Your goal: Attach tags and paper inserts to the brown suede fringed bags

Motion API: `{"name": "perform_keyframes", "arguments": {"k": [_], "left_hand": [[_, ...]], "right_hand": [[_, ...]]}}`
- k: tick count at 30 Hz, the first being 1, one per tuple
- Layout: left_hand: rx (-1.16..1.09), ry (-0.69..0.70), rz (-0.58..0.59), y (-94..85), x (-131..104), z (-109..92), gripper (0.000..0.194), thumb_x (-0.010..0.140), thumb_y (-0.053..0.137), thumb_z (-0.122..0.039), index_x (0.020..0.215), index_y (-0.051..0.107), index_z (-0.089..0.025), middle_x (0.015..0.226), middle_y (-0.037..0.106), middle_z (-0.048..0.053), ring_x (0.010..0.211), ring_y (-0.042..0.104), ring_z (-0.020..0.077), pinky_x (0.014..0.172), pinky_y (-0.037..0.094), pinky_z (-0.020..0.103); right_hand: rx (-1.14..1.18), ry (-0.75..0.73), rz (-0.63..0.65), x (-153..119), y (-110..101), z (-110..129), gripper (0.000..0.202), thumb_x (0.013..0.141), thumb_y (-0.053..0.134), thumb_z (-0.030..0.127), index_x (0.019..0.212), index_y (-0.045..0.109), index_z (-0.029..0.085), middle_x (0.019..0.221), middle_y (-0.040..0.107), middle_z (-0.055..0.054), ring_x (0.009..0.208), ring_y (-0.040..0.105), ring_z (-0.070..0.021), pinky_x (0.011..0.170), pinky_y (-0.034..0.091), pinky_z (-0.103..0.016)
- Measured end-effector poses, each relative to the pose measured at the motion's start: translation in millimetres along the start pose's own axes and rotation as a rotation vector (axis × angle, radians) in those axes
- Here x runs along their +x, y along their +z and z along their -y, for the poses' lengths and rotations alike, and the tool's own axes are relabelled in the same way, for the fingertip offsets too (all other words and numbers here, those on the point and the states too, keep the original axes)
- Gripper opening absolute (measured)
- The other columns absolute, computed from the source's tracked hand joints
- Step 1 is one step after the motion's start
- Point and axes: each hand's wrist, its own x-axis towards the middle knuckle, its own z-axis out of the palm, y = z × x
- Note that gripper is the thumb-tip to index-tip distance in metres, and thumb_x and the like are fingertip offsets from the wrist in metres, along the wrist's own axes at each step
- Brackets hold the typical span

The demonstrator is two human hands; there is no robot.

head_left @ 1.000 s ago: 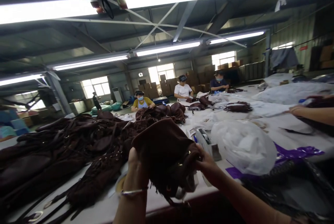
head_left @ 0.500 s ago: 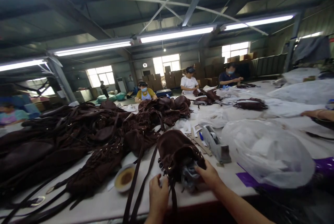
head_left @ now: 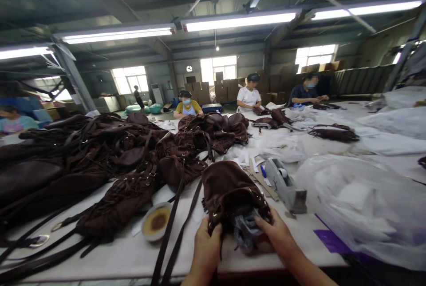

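A dark brown bag [head_left: 229, 184] lies on the white table in front of me, its mouth turned toward me. Crumpled grey plastic [head_left: 246, 229] sticks out of the opening. My left hand [head_left: 207, 244] grips the left edge of the mouth between thumb and fingers. On the right side, my right hand [head_left: 278, 232] holds the rim, thumb against the plastic and fingers behind the bag's edge. Two long dark straps [head_left: 181, 228] run down the table to the left of my left hand.
Brown bags [head_left: 129, 148] are heaped at the left. A round dish [head_left: 156, 221] stands left of the straps. Right of the bag are a grey tape dispenser [head_left: 286, 188] and a big clear plastic bag [head_left: 356, 206]. Several people sit or stand across the table.
My left hand has moved up to the bag's edge and closed on it. My right hand has shifted to grip the rim. The view has tilted down slightly.
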Motion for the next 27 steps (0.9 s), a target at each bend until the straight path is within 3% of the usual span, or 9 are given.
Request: {"name": "perform_keyframes", "arguments": {"k": [5, 8, 12, 15, 17, 19, 22, 24, 27], "left_hand": [[0.131, 0.268, 0.075, -12.7, 10, -14, 0.034, 0.086, 0.054, -0.03, 0.117, 0.068, -0.023, 0.12, 0.071, 0.009, 0.115, 0.063, 0.0288, 0.101, 0.047, 0.038], [0.27, 0.282, 0.038, -20.9, 15, -1, 0.043, 0.082, 0.051, -0.022, 0.122, 0.067, -0.022, 0.125, 0.069, 0.011, 0.121, 0.06, 0.0301, 0.104, 0.045, 0.04], [0.427, 0.253, -0.087, -25.8, 18, 24, 0.06, 0.077, 0.053, -0.024, 0.137, 0.057, -0.013, 0.133, 0.063, 0.018, 0.126, 0.056, 0.0343, 0.107, 0.044, 0.045], [0.463, 0.244, -0.083, -23.8, 17, 30, 0.062, 0.08, 0.048, -0.023, 0.141, 0.051, -0.011, 0.137, 0.06, 0.019, 0.129, 0.055, 0.0322, 0.108, 0.043, 0.044], [0.448, 0.262, -0.072, -23.3, 15, 27, 0.061, 0.081, 0.046, -0.021, 0.141, 0.051, -0.012, 0.139, 0.059, 0.017, 0.131, 0.054, 0.0298, 0.109, 0.042, 0.041], [0.4, 0.269, -0.069, -25.2, 14, 24, 0.058, 0.08, 0.047, -0.021, 0.138, 0.054, -0.013, 0.137, 0.061, 0.015, 0.13, 0.054, 0.0288, 0.109, 0.041, 0.039], [0.26, 0.177, -0.067, -30.6, 12, 19, 0.049, 0.076, 0.054, -0.023, 0.123, 0.063, -0.015, 0.115, 0.072, 0.013, 0.111, 0.065, 0.0285, 0.097, 0.049, 0.037], [0.117, 0.015, -0.008, -32.7, 12, 16, 0.037, 0.073, 0.059, -0.025, 0.108, 0.067, -0.015, 0.083, 0.073, 0.006, 0.077, 0.068, 0.0239, 0.068, 0.053, 0.031], [-0.202, -0.264, 0.103, -31.3, 12, 7, 0.019, 0.067, 0.065, -0.027, 0.082, 0.062, -0.017, 0.056, 0.055, -0.003, 0.046, 0.048, 0.012, 0.043, 0.034, 0.021]], "right_hand": [[0.008, -0.088, 0.032, 6, 1, -3, 0.081, 0.072, 0.073, 0.039, 0.145, 0.043, 0.022, 0.137, 0.061, -0.013, 0.101, 0.07, -0.0294, 0.085, 0.06, -0.039], [-0.264, -0.132, -0.069, 10, -7, -5, 0.067, 0.071, 0.068, 0.036, 0.135, 0.056, 0.019, 0.128, 0.065, -0.014, 0.098, 0.071, -0.0325, 0.085, 0.06, -0.044], [-0.624, -0.554, -0.173, 10, -9, 15, 0.055, 0.08, 0.059, 0.029, 0.134, 0.057, 0.02, 0.137, 0.057, -0.015, 0.127, 0.055, -0.0351, 0.106, 0.049, -0.052], [-0.821, -0.889, -0.047, 9, 9, 43, 0.061, 0.087, 0.054, 0.019, 0.147, 0.044, 0.022, 0.146, 0.051, -0.013, 0.138, 0.044, -0.0318, 0.114, 0.04, -0.053], [-0.943, -0.986, 0.075, 10, 24, 54, 0.066, 0.086, 0.052, 0.014, 0.151, 0.04, 0.021, 0.147, 0.051, -0.012, 0.137, 0.044, -0.0314, 0.113, 0.042, -0.053], [-1.017, -1.006, 0.189, 10, 34, 53, 0.06, 0.086, 0.049, 0.009, 0.144, 0.049, 0.021, 0.138, 0.059, -0.011, 0.13, 0.051, -0.0312, 0.108, 0.045, -0.053], [-1.001, -0.978, 0.278, 8, 39, 39, 0.044, 0.087, 0.044, 0.005, 0.121, 0.066, 0.021, 0.115, 0.07, -0.01, 0.112, 0.061, -0.028, 0.099, 0.051, -0.049], [-0.975, -0.949, 0.28, 7, 38, 32, 0.039, 0.088, 0.043, 0.006, 0.115, 0.068, 0.021, 0.111, 0.07, -0.01, 0.108, 0.062, -0.0274, 0.097, 0.051, -0.047], [-0.959, -0.9, 0.285, 5, 35, 31, 0.033, 0.091, 0.048, 0.013, 0.117, 0.068, 0.02, 0.115, 0.069, -0.011, 0.11, 0.061, -0.0289, 0.099, 0.049, -0.049]]}}
